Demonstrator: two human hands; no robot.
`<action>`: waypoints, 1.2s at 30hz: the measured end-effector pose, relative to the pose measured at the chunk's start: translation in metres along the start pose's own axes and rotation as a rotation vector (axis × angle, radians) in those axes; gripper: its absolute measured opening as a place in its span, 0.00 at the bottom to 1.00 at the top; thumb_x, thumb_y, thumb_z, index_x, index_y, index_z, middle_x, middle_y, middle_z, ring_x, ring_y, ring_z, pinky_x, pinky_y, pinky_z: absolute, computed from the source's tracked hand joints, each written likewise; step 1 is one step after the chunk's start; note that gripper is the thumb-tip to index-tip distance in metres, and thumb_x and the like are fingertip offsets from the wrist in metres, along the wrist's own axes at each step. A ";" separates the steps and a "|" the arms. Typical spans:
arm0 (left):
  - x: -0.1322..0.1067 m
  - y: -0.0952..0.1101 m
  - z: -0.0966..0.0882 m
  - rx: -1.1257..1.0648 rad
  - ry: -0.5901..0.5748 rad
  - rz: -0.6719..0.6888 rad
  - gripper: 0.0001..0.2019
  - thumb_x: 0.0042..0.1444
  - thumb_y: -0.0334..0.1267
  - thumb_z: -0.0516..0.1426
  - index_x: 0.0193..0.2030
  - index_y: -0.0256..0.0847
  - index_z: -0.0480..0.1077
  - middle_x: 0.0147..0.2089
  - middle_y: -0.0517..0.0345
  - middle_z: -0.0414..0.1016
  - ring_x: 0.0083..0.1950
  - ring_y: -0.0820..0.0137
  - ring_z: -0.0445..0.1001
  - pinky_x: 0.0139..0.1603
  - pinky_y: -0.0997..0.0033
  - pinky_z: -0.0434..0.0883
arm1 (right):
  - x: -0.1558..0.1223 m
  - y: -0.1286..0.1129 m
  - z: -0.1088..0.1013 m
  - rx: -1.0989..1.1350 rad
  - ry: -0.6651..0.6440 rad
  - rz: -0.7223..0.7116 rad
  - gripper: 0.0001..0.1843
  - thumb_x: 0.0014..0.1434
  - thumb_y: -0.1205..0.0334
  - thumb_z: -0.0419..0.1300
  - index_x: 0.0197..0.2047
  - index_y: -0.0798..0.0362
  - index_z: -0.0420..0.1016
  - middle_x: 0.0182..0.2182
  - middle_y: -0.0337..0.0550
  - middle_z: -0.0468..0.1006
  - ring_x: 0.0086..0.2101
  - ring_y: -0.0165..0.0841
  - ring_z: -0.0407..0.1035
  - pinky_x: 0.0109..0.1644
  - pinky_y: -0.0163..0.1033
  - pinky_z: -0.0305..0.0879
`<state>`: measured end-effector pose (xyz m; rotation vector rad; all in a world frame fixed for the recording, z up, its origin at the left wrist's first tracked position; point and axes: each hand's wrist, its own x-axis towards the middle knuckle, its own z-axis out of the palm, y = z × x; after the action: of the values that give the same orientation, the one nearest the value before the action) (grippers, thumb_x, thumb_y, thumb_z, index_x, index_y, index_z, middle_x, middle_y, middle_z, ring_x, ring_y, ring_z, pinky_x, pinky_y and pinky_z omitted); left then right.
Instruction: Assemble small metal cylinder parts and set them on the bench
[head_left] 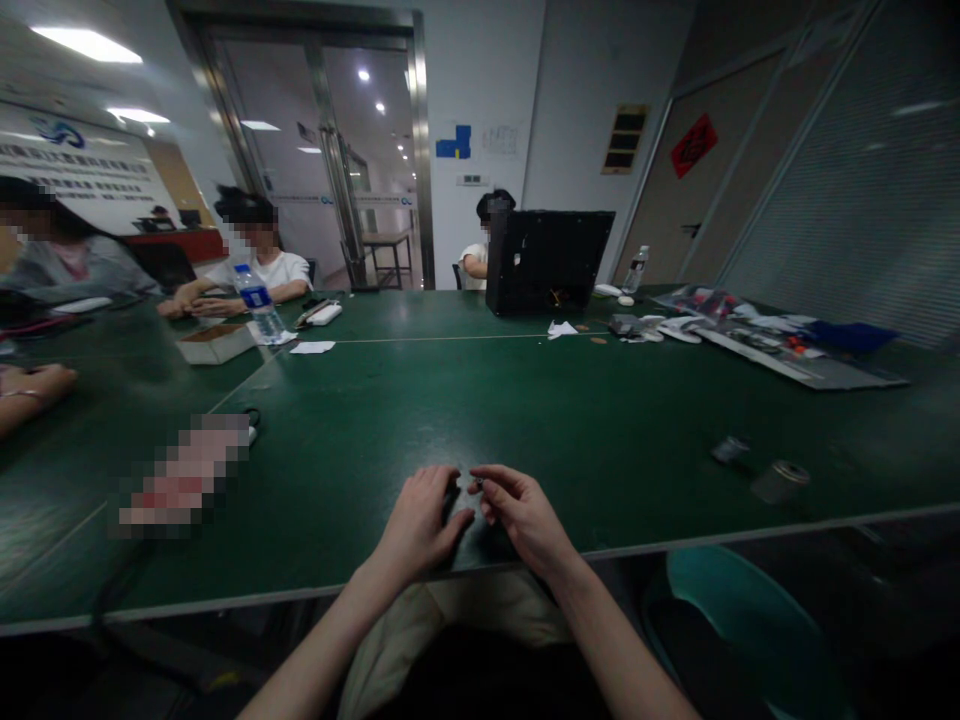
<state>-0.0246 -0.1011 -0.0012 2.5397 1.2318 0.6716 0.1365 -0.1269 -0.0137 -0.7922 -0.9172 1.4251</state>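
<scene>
Both hands meet over a small dark object at the desk's near edge.
The left hand [420, 520] lies on the small dark object [451, 492]; the right hand [521, 512], its grip pinching something tiny, sits just right of it on the green desk [465, 400].

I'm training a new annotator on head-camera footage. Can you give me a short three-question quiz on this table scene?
1. True or false: the left hand and the right hand are both over the green table, close together near its front edge.
2. What stands beside the cardboard box at the far left? A) a water bottle B) a kettle C) a lamp
3. Fill in: the small metal can to the right of the hands lies on its ____.

Key:
1. True.
2. A, the water bottle.
3. Side.
</scene>
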 end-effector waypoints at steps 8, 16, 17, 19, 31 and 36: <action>-0.001 0.000 0.000 0.000 0.002 -0.008 0.15 0.54 0.39 0.55 0.48 0.39 0.63 0.46 0.49 0.70 0.47 0.58 0.67 0.47 0.57 0.65 | 0.000 0.000 0.002 0.064 0.011 -0.006 0.14 0.46 0.56 0.68 0.33 0.53 0.72 0.28 0.39 0.77 0.22 0.23 0.64 0.24 0.29 0.57; 0.001 0.000 0.000 -0.003 0.012 0.000 0.14 0.54 0.40 0.55 0.47 0.40 0.64 0.45 0.49 0.70 0.46 0.59 0.68 0.46 0.58 0.66 | 0.000 0.000 0.001 0.042 0.012 -0.029 0.12 0.47 0.57 0.68 0.33 0.53 0.74 0.30 0.39 0.75 0.23 0.24 0.62 0.24 0.29 0.58; 0.001 0.001 0.000 -0.002 0.011 0.000 0.14 0.54 0.41 0.55 0.47 0.40 0.64 0.45 0.49 0.70 0.46 0.59 0.68 0.46 0.59 0.66 | 0.000 0.000 0.001 0.039 0.013 -0.034 0.12 0.47 0.57 0.68 0.33 0.53 0.74 0.30 0.39 0.75 0.23 0.24 0.62 0.24 0.29 0.58; 0.001 0.001 -0.001 0.004 0.009 -0.004 0.14 0.54 0.41 0.55 0.47 0.40 0.64 0.45 0.49 0.70 0.46 0.59 0.68 0.46 0.59 0.66 | -0.001 -0.001 0.001 0.031 0.021 -0.039 0.12 0.46 0.57 0.68 0.33 0.53 0.75 0.31 0.39 0.75 0.23 0.24 0.62 0.25 0.30 0.57; 0.001 0.000 0.000 0.010 0.007 -0.005 0.14 0.54 0.41 0.55 0.47 0.40 0.64 0.45 0.49 0.70 0.46 0.60 0.68 0.46 0.60 0.66 | -0.002 0.001 0.001 -0.156 0.091 -0.102 0.15 0.49 0.53 0.65 0.38 0.53 0.75 0.24 0.36 0.69 0.23 0.26 0.60 0.26 0.32 0.58; 0.000 0.001 -0.001 0.021 0.002 -0.008 0.15 0.54 0.42 0.56 0.47 0.39 0.64 0.46 0.49 0.70 0.47 0.58 0.68 0.47 0.58 0.65 | -0.019 -0.045 -0.043 -0.620 0.315 -0.306 0.13 0.51 0.53 0.63 0.34 0.53 0.76 0.28 0.43 0.75 0.28 0.32 0.66 0.33 0.37 0.62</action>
<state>-0.0249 -0.1018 -0.0002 2.5500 1.2558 0.6631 0.1967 -0.1429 0.0058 -1.2319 -1.1860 0.7164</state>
